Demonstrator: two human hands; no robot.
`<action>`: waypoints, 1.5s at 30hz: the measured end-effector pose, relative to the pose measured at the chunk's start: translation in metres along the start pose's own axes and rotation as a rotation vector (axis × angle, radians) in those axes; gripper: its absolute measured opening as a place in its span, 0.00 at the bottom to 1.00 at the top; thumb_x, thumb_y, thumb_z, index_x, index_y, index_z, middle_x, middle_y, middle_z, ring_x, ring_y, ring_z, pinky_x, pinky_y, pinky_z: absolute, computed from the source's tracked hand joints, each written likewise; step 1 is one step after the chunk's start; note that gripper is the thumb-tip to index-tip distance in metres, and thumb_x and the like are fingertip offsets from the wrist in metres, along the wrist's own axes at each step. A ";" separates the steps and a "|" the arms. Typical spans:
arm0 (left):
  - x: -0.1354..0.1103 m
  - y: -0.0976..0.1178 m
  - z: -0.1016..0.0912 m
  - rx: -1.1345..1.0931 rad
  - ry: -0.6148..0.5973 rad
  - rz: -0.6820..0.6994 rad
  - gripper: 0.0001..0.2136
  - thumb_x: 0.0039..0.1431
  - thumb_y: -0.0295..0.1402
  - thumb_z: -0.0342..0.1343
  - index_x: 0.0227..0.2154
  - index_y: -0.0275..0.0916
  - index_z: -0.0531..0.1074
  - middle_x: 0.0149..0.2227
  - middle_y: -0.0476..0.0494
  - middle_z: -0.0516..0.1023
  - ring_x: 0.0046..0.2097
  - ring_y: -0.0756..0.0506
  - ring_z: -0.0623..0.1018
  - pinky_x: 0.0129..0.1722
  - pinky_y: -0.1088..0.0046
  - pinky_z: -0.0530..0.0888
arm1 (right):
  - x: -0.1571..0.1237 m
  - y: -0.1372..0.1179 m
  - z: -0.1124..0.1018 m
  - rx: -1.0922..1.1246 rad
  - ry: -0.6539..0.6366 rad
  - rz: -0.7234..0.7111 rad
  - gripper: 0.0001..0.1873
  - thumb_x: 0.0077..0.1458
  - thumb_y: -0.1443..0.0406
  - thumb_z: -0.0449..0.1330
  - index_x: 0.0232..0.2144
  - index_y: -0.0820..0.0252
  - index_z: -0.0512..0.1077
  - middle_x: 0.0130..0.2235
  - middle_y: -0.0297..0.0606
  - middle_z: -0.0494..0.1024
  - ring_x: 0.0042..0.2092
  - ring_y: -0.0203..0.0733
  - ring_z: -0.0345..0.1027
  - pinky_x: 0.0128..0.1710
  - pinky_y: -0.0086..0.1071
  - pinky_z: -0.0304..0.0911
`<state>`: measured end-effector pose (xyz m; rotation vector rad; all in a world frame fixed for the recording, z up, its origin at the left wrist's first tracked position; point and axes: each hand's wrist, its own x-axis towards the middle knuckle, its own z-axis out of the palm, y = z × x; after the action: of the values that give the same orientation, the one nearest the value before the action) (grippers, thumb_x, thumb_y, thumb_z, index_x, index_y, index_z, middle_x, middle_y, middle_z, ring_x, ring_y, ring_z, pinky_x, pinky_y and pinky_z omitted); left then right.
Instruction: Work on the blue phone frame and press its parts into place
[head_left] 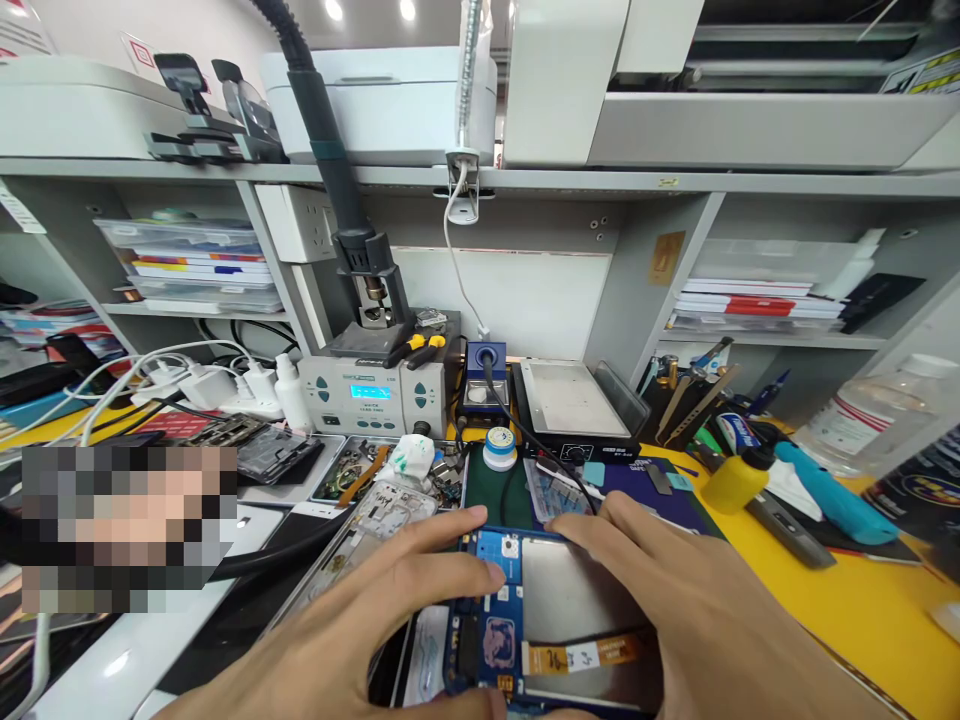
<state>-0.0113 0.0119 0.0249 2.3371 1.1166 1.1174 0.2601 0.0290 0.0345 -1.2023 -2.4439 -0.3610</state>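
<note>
An opened phone with a blue circuit board, a bare silver plate and an orange ribbon cable lies low in the middle of the view, between my two hands. My left hand grips its left side, with fingertips on the blue board and the thumb near the lower edge. My right hand is wrapped round the right side, index finger along the top edge; its thumb is mostly hidden. A silver phone frame lies beyond my left hand.
Behind stand a hot-air station, a soldering iron holder and a heating plate. A yellow bottle, a teal-handled tool and a large clear bottle stand or lie at right. A pixelated patch covers the left.
</note>
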 end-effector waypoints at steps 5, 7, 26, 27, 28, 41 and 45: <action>-0.006 -0.013 -0.005 0.045 -0.046 0.018 0.23 0.61 0.39 0.69 0.58 0.58 0.75 0.65 0.51 0.79 0.63 0.40 0.81 0.55 0.67 0.84 | 0.000 -0.001 -0.001 -0.024 -0.008 -0.012 0.40 0.44 0.41 0.74 0.53 0.54 0.73 0.45 0.44 0.84 0.35 0.54 0.81 0.24 0.42 0.74; -0.009 -0.015 -0.009 0.067 -0.106 0.026 0.21 0.66 0.40 0.66 0.61 0.58 0.75 0.65 0.51 0.78 0.63 0.39 0.81 0.57 0.64 0.83 | 0.000 -0.001 -0.001 -0.033 0.010 -0.018 0.40 0.43 0.41 0.75 0.53 0.54 0.73 0.45 0.43 0.84 0.36 0.54 0.82 0.25 0.41 0.74; -0.016 -0.021 0.007 0.163 0.011 0.038 0.17 0.66 0.41 0.65 0.56 0.58 0.79 0.64 0.50 0.79 0.60 0.38 0.83 0.61 0.58 0.82 | 0.002 0.006 0.010 -0.033 0.176 -0.100 0.40 0.45 0.35 0.67 0.49 0.55 0.71 0.38 0.44 0.83 0.29 0.52 0.80 0.16 0.40 0.70; -0.017 -0.019 0.009 0.161 0.010 0.037 0.17 0.66 0.42 0.66 0.57 0.55 0.78 0.65 0.46 0.78 0.60 0.37 0.82 0.61 0.55 0.82 | 0.002 0.005 0.008 -0.044 0.166 -0.099 0.41 0.44 0.35 0.68 0.49 0.56 0.72 0.38 0.44 0.83 0.29 0.53 0.80 0.16 0.40 0.71; -0.019 -0.018 0.010 0.159 0.009 0.035 0.18 0.66 0.42 0.66 0.57 0.51 0.78 0.65 0.42 0.77 0.61 0.37 0.81 0.60 0.52 0.81 | 0.003 0.005 0.005 -0.055 0.157 -0.097 0.41 0.42 0.35 0.70 0.48 0.56 0.73 0.38 0.45 0.84 0.30 0.53 0.81 0.17 0.40 0.73; -0.002 0.001 0.002 0.080 -0.006 -0.035 0.21 0.62 0.41 0.67 0.58 0.56 0.77 0.66 0.53 0.77 0.57 0.44 0.85 0.51 0.76 0.84 | 0.006 0.004 -0.009 0.177 -0.105 0.074 0.43 0.45 0.45 0.75 0.59 0.57 0.76 0.55 0.55 0.83 0.47 0.67 0.84 0.38 0.54 0.84; 0.001 -0.005 0.001 0.135 -0.081 0.168 0.20 0.68 0.27 0.56 0.55 0.60 0.79 0.69 0.56 0.72 0.69 0.43 0.73 0.68 0.64 0.73 | 0.004 0.014 -0.010 0.342 -0.281 0.192 0.45 0.48 0.51 0.73 0.67 0.52 0.69 0.65 0.53 0.75 0.65 0.74 0.71 0.57 0.65 0.75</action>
<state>-0.0131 0.0159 0.0214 2.5967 1.0116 1.0205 0.2713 0.0360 0.0459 -1.3888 -2.4526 0.2889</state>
